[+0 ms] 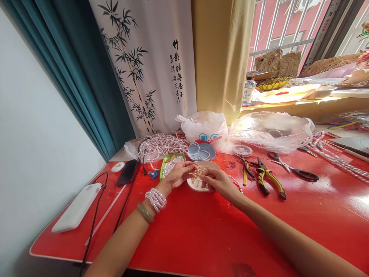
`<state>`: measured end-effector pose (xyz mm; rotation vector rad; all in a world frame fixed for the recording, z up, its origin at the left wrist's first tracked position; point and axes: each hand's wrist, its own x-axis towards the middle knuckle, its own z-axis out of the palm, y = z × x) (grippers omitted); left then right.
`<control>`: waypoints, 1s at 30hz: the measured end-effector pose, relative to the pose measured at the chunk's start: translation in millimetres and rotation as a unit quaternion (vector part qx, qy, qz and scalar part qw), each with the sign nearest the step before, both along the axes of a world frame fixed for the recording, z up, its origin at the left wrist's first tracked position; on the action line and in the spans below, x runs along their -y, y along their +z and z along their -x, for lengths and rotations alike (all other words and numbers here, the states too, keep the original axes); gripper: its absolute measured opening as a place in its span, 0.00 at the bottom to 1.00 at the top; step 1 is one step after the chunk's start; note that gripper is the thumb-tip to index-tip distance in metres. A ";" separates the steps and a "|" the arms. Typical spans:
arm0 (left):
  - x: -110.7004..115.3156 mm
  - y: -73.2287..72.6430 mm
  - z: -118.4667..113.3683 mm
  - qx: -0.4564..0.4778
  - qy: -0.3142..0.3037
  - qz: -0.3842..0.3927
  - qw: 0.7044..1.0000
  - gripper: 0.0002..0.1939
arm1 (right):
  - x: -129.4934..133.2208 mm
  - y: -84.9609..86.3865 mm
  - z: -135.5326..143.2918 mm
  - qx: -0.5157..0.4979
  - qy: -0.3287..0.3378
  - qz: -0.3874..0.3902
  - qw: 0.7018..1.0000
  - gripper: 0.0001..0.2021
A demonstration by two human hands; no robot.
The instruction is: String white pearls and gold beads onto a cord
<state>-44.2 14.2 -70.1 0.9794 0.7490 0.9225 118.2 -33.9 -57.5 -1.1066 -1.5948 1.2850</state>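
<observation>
My left hand [179, 174] is closed in a pinch at the left rim of a pale dish [193, 186], with what looks like a small pearl bead [196, 166] at its fingertips. Over the dish's right side, my right hand [218, 182] has its thumb and fingers pressed together; whatever they hold is too small to make out. Gold beads [201, 172] lie in the dish between the hands. Left of it is a green tray [162, 169] of white pearl beads [172, 164], partly hidden by my left hand. Pearl strands circle my left wrist beside a green bangle [145, 212].
Behind the dish are a blue tray [211, 153], heaped pearl strands [164, 146] and plastic bags [203, 125]. To the right lie yellow-black pliers [269, 179], smaller pliers [246, 169] and scissors [294, 168]. A phone [127, 172], cables and a white power bank [77, 207] occupy the left.
</observation>
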 end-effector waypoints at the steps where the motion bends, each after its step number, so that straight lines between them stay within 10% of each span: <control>1: 0.2 0.2 -0.2 0.000 0.000 0.002 1.000 0.10 | -0.1 -0.2 0.1 0.001 -0.001 0.000 1.000 0.10; 30: 1.7 -0.2 -1.2 -0.021 -0.009 -0.003 1.000 0.12 | -5.1 -9.9 -2.2 0.010 0.000 -0.017 1.000 0.08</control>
